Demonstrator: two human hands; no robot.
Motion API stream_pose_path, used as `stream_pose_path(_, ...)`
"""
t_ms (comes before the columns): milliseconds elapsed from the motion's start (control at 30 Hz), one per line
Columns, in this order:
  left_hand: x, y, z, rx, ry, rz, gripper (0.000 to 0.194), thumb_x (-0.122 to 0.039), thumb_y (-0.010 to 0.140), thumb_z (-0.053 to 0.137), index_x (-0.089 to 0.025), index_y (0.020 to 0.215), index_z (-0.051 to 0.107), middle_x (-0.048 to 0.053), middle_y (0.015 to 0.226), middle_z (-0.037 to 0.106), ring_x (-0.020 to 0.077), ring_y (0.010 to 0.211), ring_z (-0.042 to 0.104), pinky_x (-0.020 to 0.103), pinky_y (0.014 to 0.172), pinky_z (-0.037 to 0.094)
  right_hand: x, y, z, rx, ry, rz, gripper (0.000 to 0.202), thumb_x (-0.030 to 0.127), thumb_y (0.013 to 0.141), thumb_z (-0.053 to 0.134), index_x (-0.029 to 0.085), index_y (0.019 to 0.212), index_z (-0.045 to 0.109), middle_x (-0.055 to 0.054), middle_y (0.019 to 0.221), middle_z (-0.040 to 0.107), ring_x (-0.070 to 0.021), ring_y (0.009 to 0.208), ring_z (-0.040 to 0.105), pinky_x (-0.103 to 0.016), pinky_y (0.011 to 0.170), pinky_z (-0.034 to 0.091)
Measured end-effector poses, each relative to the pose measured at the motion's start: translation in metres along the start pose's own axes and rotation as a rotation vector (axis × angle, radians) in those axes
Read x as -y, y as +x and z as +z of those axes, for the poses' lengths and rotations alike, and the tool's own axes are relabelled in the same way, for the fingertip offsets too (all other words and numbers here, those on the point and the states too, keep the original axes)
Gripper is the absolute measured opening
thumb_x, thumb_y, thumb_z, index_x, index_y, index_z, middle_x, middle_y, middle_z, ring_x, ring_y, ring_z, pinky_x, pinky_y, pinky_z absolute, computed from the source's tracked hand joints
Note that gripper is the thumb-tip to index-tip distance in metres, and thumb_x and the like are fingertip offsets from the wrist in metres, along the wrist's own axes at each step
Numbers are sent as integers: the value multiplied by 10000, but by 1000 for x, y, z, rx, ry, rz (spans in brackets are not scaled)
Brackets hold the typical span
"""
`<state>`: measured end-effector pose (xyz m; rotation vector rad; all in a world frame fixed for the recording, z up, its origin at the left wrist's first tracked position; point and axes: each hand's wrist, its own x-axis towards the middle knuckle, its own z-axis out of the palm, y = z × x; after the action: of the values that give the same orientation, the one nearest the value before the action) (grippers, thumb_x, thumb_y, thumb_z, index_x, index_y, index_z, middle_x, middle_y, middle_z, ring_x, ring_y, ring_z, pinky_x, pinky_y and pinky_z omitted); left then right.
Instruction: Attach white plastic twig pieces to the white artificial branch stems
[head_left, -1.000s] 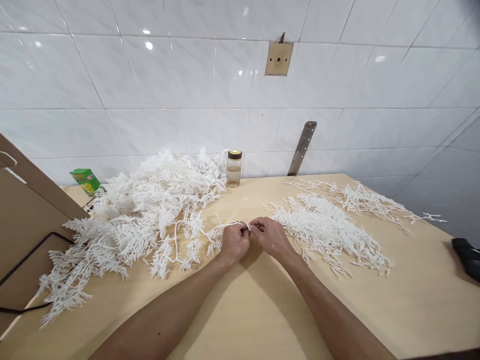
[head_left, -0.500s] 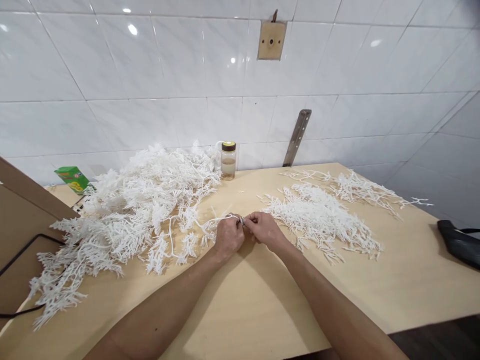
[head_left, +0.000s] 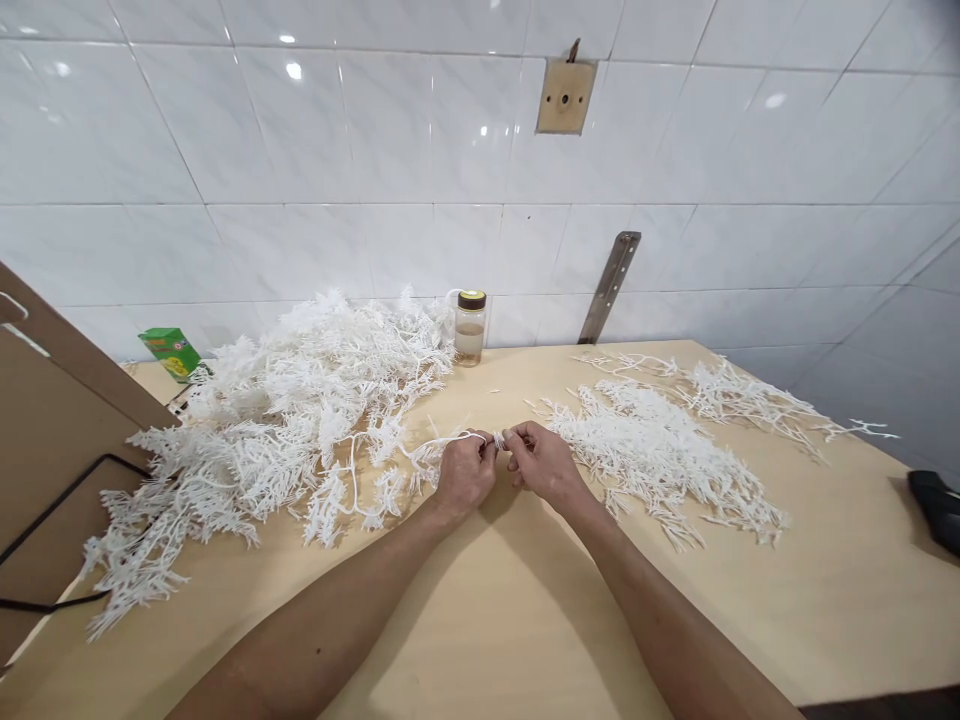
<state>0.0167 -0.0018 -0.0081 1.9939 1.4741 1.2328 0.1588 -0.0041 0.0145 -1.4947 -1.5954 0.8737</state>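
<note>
The brown panel (head_left: 52, 420) at the left edge looks like the side of a carton, though whatever it may hold is hidden; the clear jar (head_left: 470, 342), dark-lidded with a yellow top, stands upright near the back of the table, partly filled with what looks like cloudy liquid, browner at the bottom; the green box (head_left: 171, 352), printed partly in yellow, sits behind the left heap, its contents out of sight. White marbled tiles (head_left: 315, 150) cover the wall and catch spots of light; below them spreads the pale wood-coloured table (head_left: 480, 640), its left half mostly taken by a high, tangled heap (head_left: 300, 400) of white branching sprigs; a lower, flatter pile (head_left: 660, 450) of the same white pieces lies on the right, with a sparser bunch (head_left: 750, 395) just behind it; a black object (head_left: 937, 508) lies at the right edge; a perforated metal strip (head_left: 610, 288) leans beyond the back edge, and a square tan plate (head_left: 566, 97) sits higher on the wall. Between heap and pile, the left hand (head_left: 466, 472) grips a white strand (head_left: 454, 438), fingers closed; the right hand (head_left: 547, 462) pinches narrowly at small white tips (head_left: 499, 440) between both hands.
</note>
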Motion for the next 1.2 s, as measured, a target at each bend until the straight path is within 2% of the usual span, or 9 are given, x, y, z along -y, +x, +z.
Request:
stream_pose_path(133,2,2,-1,10,5,12,241,-96,816,510,-177,628,636,42,671,636,161,688,555,273,686,385,0,-2,2,-24,-129,-103,247,455,837,597,208,834,613,-37,780,699,-170,611,662,-273,557,499)
stream_pose_path(200,2,2,-2,38,19,35,253,-78,814,497,-178,654,666,41,662,637,164,693,555,275,691,387,-1,-2,3,-30,-178,-128,224,432,840,600,209,833,624,-41,796,703,-182,677,668,-280,596,498)
stream_pose_path(367,-1,0,-4,60,103,58,268,-139,860,488,-186,705,701,34,633,602,164,673,529,278,668,358,-4,1,4,-63,-279,-129,196,371,884,534,212,817,628,-30,731,687,-189,677,650,-292,633,462)
stream_pose_path(500,-5,-1,-6,70,66,76,262,-184,887,503,-201,739,718,31,640,620,164,692,541,272,675,355,-4,1,5,-79,-392,-156,197,314,913,484,203,820,617,-31,733,676,-188,683,623,-288,655,410)
stream_pose_path(633,-5,-1,-7,67,72,50,302,-213,895,509,-193,649,682,34,622,616,165,685,550,275,677,363,-7,2,4,-109,-505,-240,209,261,933,444,197,798,589,-37,749,657,-182,682,582,-280,639,352)
stream_pose_path(700,-3,0,-6,68,75,21,297,-187,883,503,-189,637,670,40,652,635,169,705,567,276,690,376,-9,3,2,-103,-544,-264,213,241,942,427,198,791,571,-38,757,645,-177,676,564,-278,627,330)
stream_pose_path(867,1,1,-4,86,34,-10,222,-174,871,502,-194,770,699,53,836,716,179,801,613,282,755,408,-12,5,-2,-70,-563,-283,185,220,940,435,201,794,546,-31,761,625,-172,680,545,-272,624,315)
stream_pose_path(1067,-2,0,-8,114,75,48,341,-267,910,480,-198,603,615,31,611,604,165,674,544,271,669,366,-10,3,-2,-48,-568,-326,177,210,957,418,202,821,531,-29,786,617,-172,700,550,-272,630,328)
stream_pose_path(1200,0,2,-6,145,24,30,267,-197,848,511,-185,626,658,41,654,645,159,680,555,268,674,383,-7,2,-3,-46,-713,-323,157,178,970,412,185,865,527,-71,865,629,-183,723,574,-282,618,316)
